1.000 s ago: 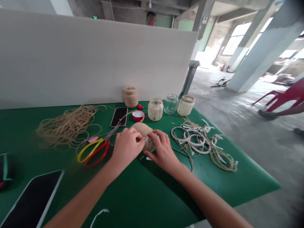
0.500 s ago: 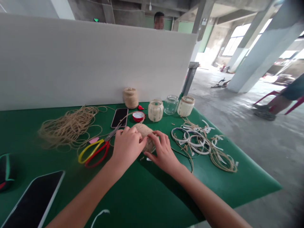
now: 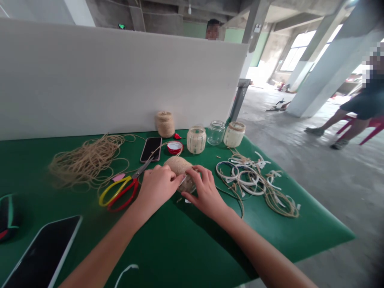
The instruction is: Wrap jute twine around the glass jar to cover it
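A glass jar partly wrapped in jute twine [image 3: 178, 164] lies tilted on the green table between my hands. My left hand [image 3: 157, 185] is closed around its left side, thumb at the edge of the twine. A small pale strip shows by that thumb. With bent fingers and thumb, my right hand [image 3: 206, 191] grips the jar's right side, where bare glass shows. Scissors with yellow and red handles [image 3: 132, 180] lie beside my left hand. Behind the jar is a red-rimmed lid [image 3: 175, 147], with twine crossing near it.
A heap of loose twine [image 3: 87, 160] lies left, near a phone [image 3: 151, 149]. At the back stand a twine spool [image 3: 165, 124] and several jars [image 3: 196, 140]. Tape rings [image 3: 250, 180] and twine coils lie right. A larger phone [image 3: 42, 256] is front left. People are beyond the table.
My left hand has shifted slightly left, showing more of the wrapped jar and a pale strip by the thumb. My right hand stays almost still. The people in the background have moved.
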`<state>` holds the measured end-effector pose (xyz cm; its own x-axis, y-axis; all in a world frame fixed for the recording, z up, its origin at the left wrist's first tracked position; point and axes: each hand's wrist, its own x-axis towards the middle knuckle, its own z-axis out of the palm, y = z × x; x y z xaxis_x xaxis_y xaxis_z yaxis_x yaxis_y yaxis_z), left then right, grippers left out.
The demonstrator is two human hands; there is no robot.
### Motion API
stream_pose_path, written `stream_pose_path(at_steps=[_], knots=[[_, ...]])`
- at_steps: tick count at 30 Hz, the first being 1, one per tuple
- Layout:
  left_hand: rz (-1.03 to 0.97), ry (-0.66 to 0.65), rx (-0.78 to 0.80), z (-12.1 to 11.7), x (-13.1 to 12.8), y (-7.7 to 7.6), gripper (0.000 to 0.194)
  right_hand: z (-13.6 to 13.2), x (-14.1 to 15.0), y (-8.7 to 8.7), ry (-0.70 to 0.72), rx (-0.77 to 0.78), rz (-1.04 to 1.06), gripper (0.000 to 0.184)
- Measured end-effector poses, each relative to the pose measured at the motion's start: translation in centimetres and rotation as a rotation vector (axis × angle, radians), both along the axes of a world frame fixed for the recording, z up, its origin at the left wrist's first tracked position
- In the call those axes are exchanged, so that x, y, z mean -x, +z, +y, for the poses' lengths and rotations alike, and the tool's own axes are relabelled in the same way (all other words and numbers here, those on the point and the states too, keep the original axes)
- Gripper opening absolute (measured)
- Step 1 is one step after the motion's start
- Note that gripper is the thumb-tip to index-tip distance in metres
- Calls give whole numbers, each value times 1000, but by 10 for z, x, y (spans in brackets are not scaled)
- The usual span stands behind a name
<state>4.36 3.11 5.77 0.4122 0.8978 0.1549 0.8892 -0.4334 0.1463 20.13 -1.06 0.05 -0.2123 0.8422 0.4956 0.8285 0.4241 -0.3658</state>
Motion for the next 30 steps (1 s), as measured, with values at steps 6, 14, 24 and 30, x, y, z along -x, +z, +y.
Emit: stream_pose_path(at_steps=[6, 14, 24, 30], knots=[[-104, -40, 101, 3, 7, -7, 41, 0, 1, 1, -11, -5, 4, 56], [-145, -46, 153, 2, 9, -9, 35, 0, 0, 1, -16, 13, 36, 55], [-64, -49, 235, 6, 13, 0, 42, 1, 0, 0, -1, 33, 54, 56], [-116, -94, 210, 7, 16, -6, 36, 2, 0, -1, 5, 32, 82, 56]])
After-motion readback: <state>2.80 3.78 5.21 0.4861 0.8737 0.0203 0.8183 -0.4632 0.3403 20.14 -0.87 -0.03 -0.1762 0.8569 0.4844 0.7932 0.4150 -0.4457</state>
